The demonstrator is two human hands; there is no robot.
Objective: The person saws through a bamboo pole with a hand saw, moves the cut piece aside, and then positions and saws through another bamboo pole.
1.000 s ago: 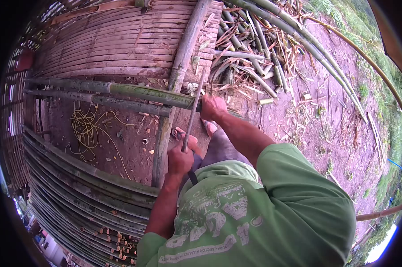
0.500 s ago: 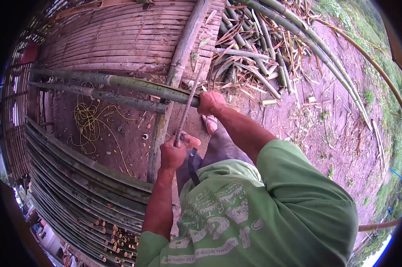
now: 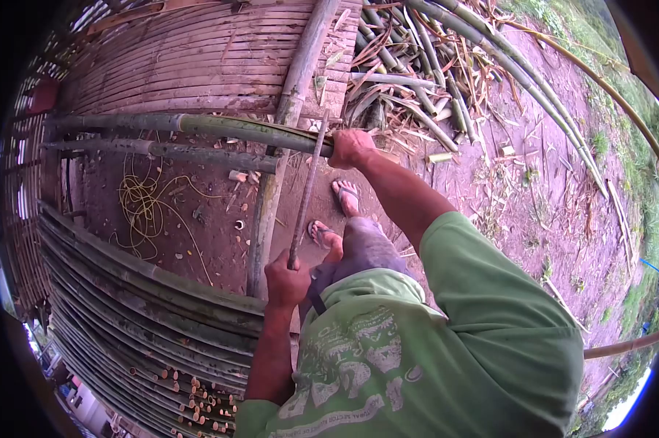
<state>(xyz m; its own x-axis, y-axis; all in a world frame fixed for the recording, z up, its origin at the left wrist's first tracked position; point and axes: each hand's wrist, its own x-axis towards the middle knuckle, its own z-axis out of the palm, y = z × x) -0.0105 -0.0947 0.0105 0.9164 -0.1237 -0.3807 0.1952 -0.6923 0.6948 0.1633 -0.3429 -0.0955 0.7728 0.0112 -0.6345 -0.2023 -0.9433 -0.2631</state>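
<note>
Trodden, purplish-brown earth (image 3: 483, 208) is strewn with chips, and a slatted bamboo platform (image 3: 183, 66) is seen beside a loose pile of cut bamboo (image 3: 417, 80). A long green bamboo pole (image 3: 231, 130) is laid across a thick upright-looking bamboo pole (image 3: 300, 80), with a thinner grey bamboo pole (image 3: 198, 155) alongside. Its near end is clasped by the right hand (image 3: 353, 149), fingers wrapped round it, and a dark split-like line is shown along its top.

A long, narrow, grey-brown tool (image 3: 307, 193) is gripped at its lower end by the closed left hand (image 3: 287, 279) and held across the pole, just beside the right hand. Whether the pole is touched by it cannot be told.

Compared with half a second earlier, the left hand is drawn closer to the body and the sandalled feet (image 3: 346, 193) are more fully shown. The hold on the pole is kept, so it is probably being steadied while only the tool is shifted. A tangled yellow rope (image 3: 141, 208) is left on the ground nearby.
</note>
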